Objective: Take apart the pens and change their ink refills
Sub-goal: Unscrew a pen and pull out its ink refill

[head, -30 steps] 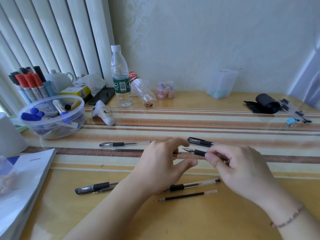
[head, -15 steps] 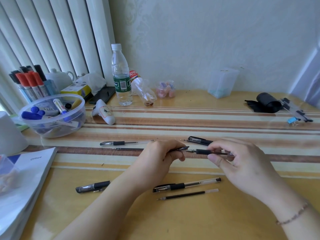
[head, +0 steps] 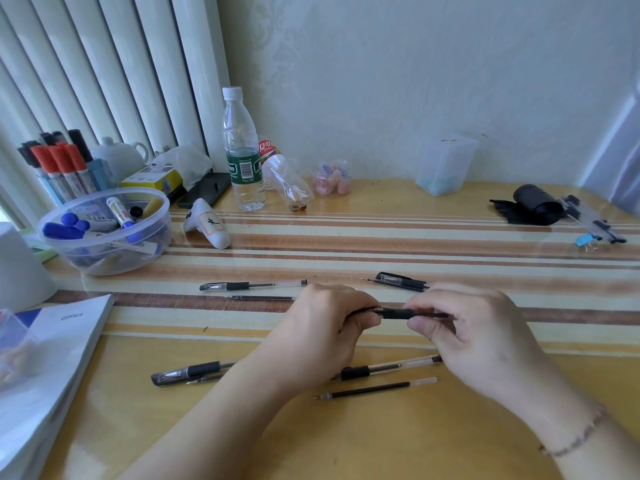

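Observation:
Both hands hold one black gel pen (head: pixel 398 312) level above the table's middle. My left hand (head: pixel 322 327) pinches its cap end, and my right hand (head: pixel 474 334) grips the clear barrel end. A capped pen (head: pixel 252 285) and a thin refill (head: pixel 259 297) lie further back on the left. Another black pen (head: pixel 401 281) rests behind my hands. Near me lie a capped pen (head: pixel 187 372), an uncapped pen (head: pixel 388 368) partly under my left wrist, and a loose refill (head: pixel 377 388).
A clear bowl of markers (head: pixel 104 230), a cup of markers (head: pixel 59 168), a water bottle (head: pixel 242 150) and a crushed bottle (head: pixel 284 178) stand at the back left. A stack of booklets (head: pixel 45 358) lies at the left edge. A black roll (head: pixel 535 204) and clips (head: pixel 592 226) sit far right.
My left hand picked up the black cap and brought it to the pen tip held by my right hand. Cap and pen are now together between both hands.

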### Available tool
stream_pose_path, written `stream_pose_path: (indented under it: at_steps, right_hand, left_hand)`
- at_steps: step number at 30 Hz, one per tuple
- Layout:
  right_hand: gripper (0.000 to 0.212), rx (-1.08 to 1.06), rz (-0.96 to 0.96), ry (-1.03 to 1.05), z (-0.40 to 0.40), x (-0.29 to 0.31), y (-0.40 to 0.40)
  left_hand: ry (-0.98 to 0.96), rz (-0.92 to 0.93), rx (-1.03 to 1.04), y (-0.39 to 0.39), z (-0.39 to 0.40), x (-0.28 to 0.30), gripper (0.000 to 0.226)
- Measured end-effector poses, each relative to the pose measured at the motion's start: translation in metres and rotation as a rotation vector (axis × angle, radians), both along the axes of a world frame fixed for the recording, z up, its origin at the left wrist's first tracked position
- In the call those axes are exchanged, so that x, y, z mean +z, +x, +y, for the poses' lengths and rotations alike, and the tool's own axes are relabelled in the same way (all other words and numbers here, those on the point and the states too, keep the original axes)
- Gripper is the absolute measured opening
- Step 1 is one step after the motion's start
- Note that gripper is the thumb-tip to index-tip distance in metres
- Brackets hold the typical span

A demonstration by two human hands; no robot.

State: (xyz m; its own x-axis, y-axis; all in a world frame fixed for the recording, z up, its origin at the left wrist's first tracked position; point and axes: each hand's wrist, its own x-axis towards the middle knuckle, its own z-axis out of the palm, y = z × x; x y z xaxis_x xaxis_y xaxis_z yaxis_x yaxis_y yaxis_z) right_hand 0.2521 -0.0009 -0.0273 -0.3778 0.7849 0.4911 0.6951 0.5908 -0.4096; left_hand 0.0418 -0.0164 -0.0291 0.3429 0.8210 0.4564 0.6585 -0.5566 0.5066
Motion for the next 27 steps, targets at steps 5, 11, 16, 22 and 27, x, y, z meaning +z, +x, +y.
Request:
stream_pose_path:
  at_steps: [5,11,16,22,27]
  right_hand:
    - [0.010,0.018,-0.015,-0.062,0.001,-0.002,-0.005]
    - [0.013,-0.155,-0.080,-0.150,0.016,-0.003,0.015]
    - [0.013,-0.265,-0.159,-0.287,0.020,-0.002,0.021]
    - [0.008,-0.248,-0.213,-0.340,0.019,-0.002,0.020]
    - [0.007,-0.235,-0.207,-0.345,0.019,-0.003,0.019]
  left_hand:
    - [0.020,0.079,0.007,-0.003,0.003,-0.001,0.019]
    - [-0.220,0.217,0.040,-0.039,0.007,0.016,0.043]
    - [-0.653,0.416,0.094,-0.096,-0.004,0.037,0.049]
    - [-0.768,0.621,0.166,-0.095,-0.009,0.032,0.050]
    - [-0.671,0.590,0.198,-0.095,-0.003,0.029,0.023]
